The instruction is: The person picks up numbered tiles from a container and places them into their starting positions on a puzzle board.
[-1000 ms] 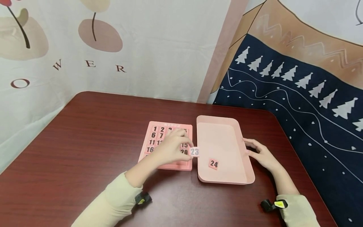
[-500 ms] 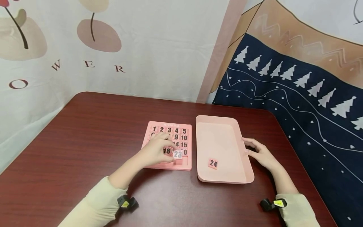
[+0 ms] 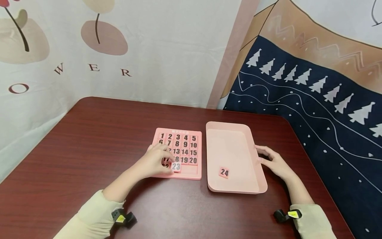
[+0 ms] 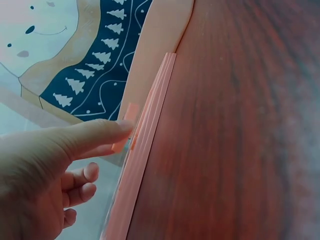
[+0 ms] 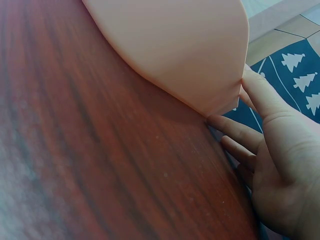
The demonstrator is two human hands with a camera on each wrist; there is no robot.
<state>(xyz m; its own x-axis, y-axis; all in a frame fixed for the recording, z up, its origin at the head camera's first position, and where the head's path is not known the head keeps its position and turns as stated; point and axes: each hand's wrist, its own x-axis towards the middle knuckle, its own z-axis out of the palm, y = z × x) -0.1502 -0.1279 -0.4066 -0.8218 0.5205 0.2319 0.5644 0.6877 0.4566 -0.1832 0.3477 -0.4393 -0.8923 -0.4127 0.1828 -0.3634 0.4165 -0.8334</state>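
Observation:
My left hand [image 3: 157,160] pinches a number tile marked 23 [image 3: 176,166] between thumb and fingers. The tile is over the bottom row of the pink number board [image 3: 195,172], beside tile 22, which the fingers partly cover. Edge-on in the left wrist view, the tile [image 4: 118,146] is tilted close to the board's surface [image 4: 145,145]. My right hand [image 3: 275,162] touches the right side of a pale pink tray [image 3: 238,189] with extended fingers. In the right wrist view the thumb meets the tray's rim and a fingertip sits at its lower edge [image 5: 212,119].
One loose tile marked 24 [image 3: 224,172] lies inside the tray, toward its near end. Board and tray stand side by side on a dark red wooden table [image 3: 104,132]. Printed cloths [image 3: 167,59] hang behind the table and along its right side.
My left hand has carried tile 23 leftward from the tray's left edge, across the board, to beside tile 22. My right hand stays at the tray.

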